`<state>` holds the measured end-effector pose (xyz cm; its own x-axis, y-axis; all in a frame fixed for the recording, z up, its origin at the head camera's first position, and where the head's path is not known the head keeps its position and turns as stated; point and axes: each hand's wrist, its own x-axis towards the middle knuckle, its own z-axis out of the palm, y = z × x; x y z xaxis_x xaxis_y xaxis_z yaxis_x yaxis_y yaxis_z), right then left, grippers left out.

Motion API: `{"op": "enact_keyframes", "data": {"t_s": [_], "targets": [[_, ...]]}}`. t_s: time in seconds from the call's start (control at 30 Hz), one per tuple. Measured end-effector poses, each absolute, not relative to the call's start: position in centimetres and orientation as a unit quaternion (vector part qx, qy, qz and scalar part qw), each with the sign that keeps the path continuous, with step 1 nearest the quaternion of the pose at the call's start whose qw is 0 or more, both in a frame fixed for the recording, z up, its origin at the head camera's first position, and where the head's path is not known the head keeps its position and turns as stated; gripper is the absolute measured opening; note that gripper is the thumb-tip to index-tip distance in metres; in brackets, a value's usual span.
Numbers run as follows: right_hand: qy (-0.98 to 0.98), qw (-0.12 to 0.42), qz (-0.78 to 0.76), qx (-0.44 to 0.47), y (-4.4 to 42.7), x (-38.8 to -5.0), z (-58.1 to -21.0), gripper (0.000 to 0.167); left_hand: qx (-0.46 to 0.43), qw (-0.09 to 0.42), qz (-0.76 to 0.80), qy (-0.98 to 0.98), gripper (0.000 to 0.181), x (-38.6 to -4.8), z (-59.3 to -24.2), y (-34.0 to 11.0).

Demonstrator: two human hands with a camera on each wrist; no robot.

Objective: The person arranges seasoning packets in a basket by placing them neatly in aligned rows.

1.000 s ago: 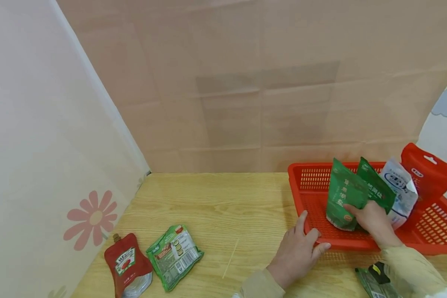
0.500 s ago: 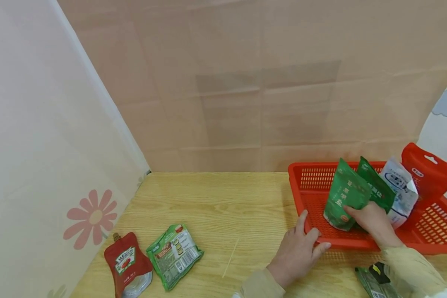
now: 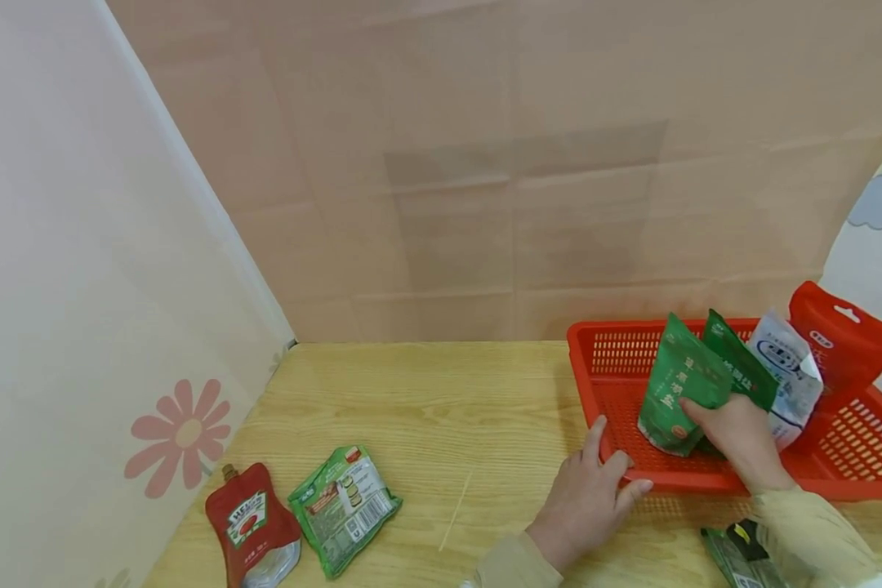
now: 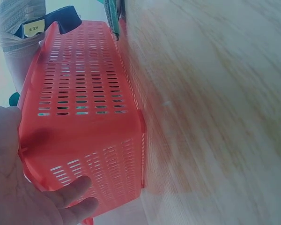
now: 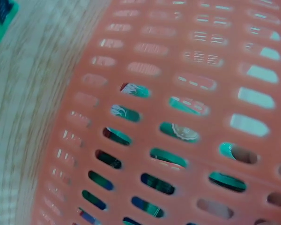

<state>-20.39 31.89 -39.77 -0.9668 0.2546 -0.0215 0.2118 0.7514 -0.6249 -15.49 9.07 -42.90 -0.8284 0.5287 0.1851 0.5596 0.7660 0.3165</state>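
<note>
My right hand (image 3: 738, 433) reaches into the red plastic basket (image 3: 588, 392). Its thumb lies on the front of a green stand-up pouch (image 3: 679, 384), pinching it; the other fingers are hidden behind. Just behind and to the right stands a darker green pouch (image 3: 738, 359), then a white bag (image 3: 786, 376) and a red pouch (image 3: 845, 343), leaning in a row. My left hand (image 3: 581, 498) holds the basket's front left corner. In the left wrist view, two of its fingers (image 4: 75, 190) lie against the outer wall. The right wrist view mostly shows the slotted wall.
At the left of the wooden table (image 3: 426, 408) lie a red ketchup pouch (image 3: 250, 518) and a green packet (image 3: 347, 508). Another green packet with a black and yellow top (image 3: 738, 555) is partly under the right sleeve. Cloth walls stand at the back and sides.
The green pouch in my right hand shifted slightly left at its base and tilted right at its top, then stayed. My left hand has kept its place on the basket.
</note>
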Motion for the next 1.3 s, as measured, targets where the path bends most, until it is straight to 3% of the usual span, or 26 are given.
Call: {"op": "enact_keyframes", "data": {"t_s": [0.3,0.6,1.3], "targets": [[-0.934,0.081,0.324,-0.125,31.32,-20.01,-39.46,0.060,-0.295,0.060,-0.181,-0.936,0.043,-15.50,-42.83,8.93],[-0.936,0.065,0.321,-0.129,31.28,-20.00,-39.34,0.054,-0.306,0.089,-0.189,-0.929,0.041,-15.41,-42.99,8.80],[-0.921,0.112,0.348,-0.133,30.93,-19.52,-39.55,0.060,-0.310,0.101,-0.171,-0.930,0.040,-15.29,-43.06,8.86]]}}
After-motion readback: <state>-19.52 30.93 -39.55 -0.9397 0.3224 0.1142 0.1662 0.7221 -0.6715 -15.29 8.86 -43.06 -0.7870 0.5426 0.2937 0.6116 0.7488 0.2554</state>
